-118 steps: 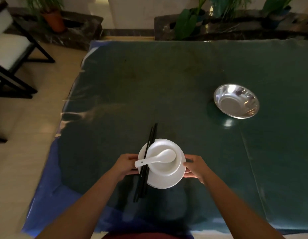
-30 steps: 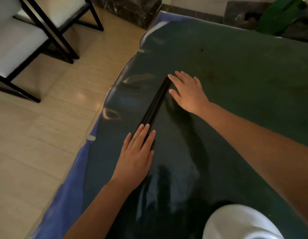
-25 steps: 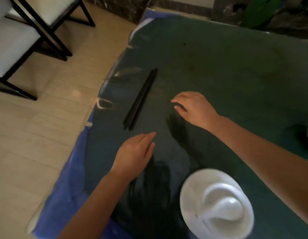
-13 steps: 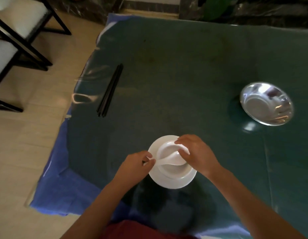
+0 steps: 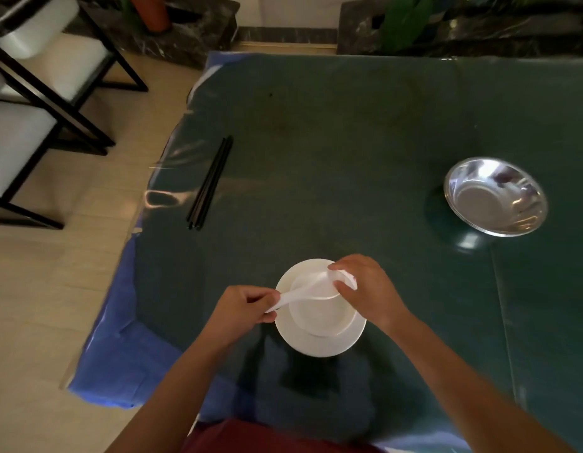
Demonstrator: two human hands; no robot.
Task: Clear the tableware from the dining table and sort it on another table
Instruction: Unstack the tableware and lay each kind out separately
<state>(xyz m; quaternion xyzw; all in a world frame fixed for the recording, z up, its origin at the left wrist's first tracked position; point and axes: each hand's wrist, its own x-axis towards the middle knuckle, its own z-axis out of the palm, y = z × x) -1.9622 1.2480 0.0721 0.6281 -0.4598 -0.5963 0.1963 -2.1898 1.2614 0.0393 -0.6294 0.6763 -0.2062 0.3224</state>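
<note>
Dark green cloth under a glossy clear sheet covers the table [image 5: 332, 152], with blue cloth showing at its near left corner; black-framed chairs [image 5: 38, 93] stand on the pale floor to the left, and potted plants line a dark ledge behind.

Near the front edge sits a white plate [image 5: 319, 341] with a white bowl [image 5: 316, 312] on it. A white spoon [image 5: 303, 291] lies across the bowl, handle toward the left. The left hand [image 5: 244, 308] has thumb and fingers pinched shut on the handle's end, just off the plate's rim. The right hand [image 5: 365, 289] is curled over the spoon's scoop at the bowl's far right rim, fingertips closed round it; motion blur there makes it hard to say whether the scoop touches the bowl or is just clear of it.

Black chopsticks [image 5: 211, 183] lie side by side near the left edge, well apart from the plate. A steel bowl [image 5: 496, 197] stands empty to the far right.

The spoon looks ceramic: light, stiff, smooth-glazed, and liable to chip or crack if knocked on the bowl. The handle is the natural place to hold, with the scoop supported as it is now. The bowl and plate are likewise hard, slick and breakable; judged from here, each is best taken at the rim from opposite sides and carried level, since the bowl could slide on the plate.
</note>
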